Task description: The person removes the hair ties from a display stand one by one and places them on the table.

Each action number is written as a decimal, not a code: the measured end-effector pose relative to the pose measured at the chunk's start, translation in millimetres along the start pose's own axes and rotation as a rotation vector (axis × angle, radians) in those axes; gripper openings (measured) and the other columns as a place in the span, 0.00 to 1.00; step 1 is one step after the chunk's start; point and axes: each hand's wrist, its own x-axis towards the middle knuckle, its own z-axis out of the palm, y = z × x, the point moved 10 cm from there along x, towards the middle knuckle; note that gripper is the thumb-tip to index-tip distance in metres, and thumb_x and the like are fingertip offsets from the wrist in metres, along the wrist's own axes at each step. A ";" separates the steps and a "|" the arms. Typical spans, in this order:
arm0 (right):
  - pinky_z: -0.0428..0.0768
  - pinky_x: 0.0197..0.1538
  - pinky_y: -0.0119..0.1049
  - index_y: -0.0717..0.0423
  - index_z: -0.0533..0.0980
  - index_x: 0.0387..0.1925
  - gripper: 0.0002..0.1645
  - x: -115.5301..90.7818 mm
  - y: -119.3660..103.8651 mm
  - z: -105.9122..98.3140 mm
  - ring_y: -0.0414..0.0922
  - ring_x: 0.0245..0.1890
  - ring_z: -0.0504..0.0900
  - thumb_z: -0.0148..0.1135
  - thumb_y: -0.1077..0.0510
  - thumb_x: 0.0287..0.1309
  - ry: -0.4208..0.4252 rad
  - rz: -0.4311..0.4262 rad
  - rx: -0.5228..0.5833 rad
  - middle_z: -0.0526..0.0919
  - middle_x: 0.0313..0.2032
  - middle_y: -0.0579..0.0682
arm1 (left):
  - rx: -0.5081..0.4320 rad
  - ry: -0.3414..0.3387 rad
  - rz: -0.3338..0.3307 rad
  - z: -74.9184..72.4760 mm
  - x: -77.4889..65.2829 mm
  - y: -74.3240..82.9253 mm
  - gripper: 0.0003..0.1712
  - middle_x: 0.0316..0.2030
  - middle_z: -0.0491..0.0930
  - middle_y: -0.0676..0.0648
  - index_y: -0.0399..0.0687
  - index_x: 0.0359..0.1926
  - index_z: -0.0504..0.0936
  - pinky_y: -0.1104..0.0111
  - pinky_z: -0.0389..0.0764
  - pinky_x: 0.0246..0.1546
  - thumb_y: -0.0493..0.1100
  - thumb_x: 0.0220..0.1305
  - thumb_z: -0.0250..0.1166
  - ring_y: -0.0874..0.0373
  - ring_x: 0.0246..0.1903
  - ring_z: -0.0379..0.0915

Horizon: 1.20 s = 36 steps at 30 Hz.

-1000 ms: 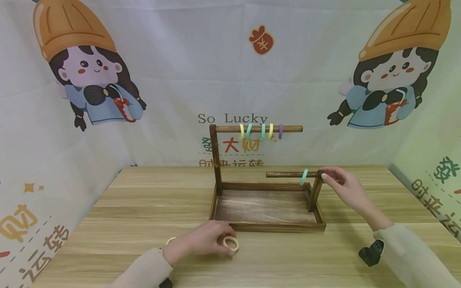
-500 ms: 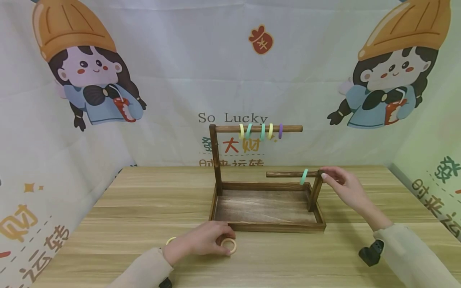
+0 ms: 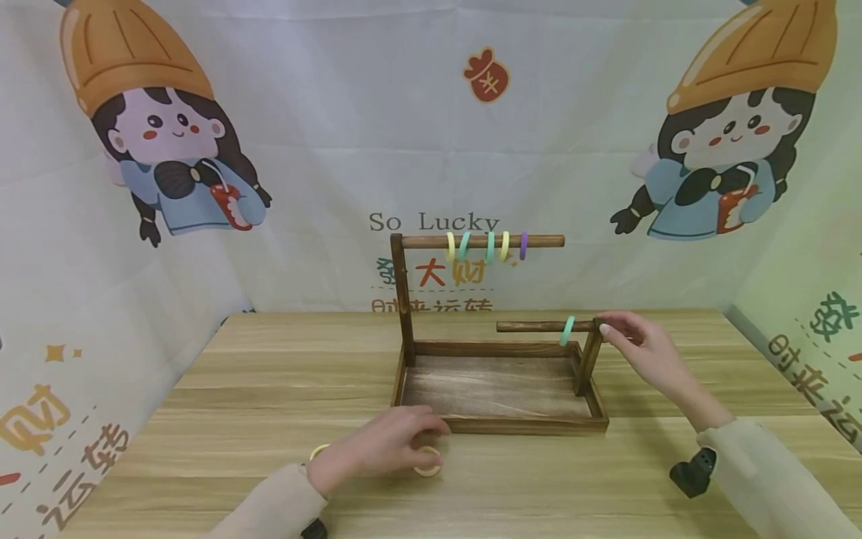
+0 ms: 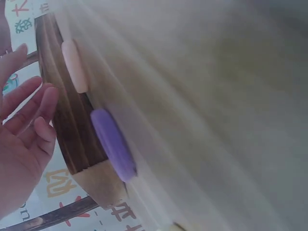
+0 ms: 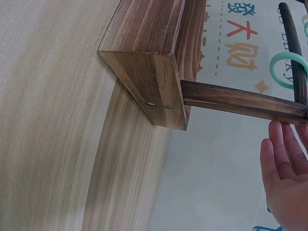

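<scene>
My left hand (image 3: pixel 387 443) hovers over the table by the front left corner of a dark wooden rack (image 3: pixel 518 425), fingers loosely bent. Below its fingertips a pale peach ring (image 3: pixel 427 470) shows partly covered in the head view. In the left wrist view this peach ring (image 4: pixel 74 67) and a purple ring (image 4: pixel 113 144) lie apart from the fingers. With thumb and fingertips, my right hand (image 3: pixel 649 352) holds the top of the rack's short right post (image 3: pixel 589 367). A mint ring (image 3: pixel 568 330) hangs on the lower bar (image 3: pixel 528 327) beside it.
Several yellow, mint and purple rings hang from the rack's upper bar (image 3: pixel 420 242). A yellow ring (image 3: pixel 319 451) lies on the table behind the left wrist. The rack's tray has low walls. A printed cloth (image 3: pixel 350 135) hangs behind the wooden table (image 3: pixel 269 374).
The left hand has let go of the peach ring, which tipped down from between its fingers onto the table, and the fingers have lifted slightly. The right hand has stayed on the post.
</scene>
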 end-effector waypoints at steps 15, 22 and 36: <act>0.71 0.38 0.25 0.63 0.69 0.53 0.20 0.1 -1.9 -0.1 0.35 0.39 0.73 0.47 0.56 0.63 -0.002 0.006 0.017 0.75 0.46 0.60 | -0.097 0.210 0.130 -38.6 28.6 15.2 0.16 0.35 0.77 0.52 0.43 0.42 0.78 0.77 0.71 0.27 0.47 0.54 0.63 0.66 0.29 0.71; 0.71 0.38 0.25 0.64 0.69 0.52 0.20 -0.4 -3.4 -0.1 0.34 0.39 0.73 0.47 0.55 0.64 -0.003 0.008 0.015 0.75 0.46 0.60 | -0.147 0.237 0.117 -55.8 36.6 10.6 0.15 0.38 0.76 0.51 0.43 0.43 0.77 0.74 0.73 0.27 0.43 0.54 0.64 0.61 0.33 0.72; 0.71 0.38 0.25 0.63 0.69 0.52 0.20 0.1 -1.9 0.1 0.31 0.38 0.73 0.47 0.55 0.64 0.005 0.003 0.013 0.75 0.46 0.60 | -0.099 0.396 0.074 -83.5 50.7 -4.4 0.23 0.44 0.74 0.47 0.39 0.48 0.74 0.67 0.68 0.47 0.41 0.51 0.66 0.56 0.46 0.68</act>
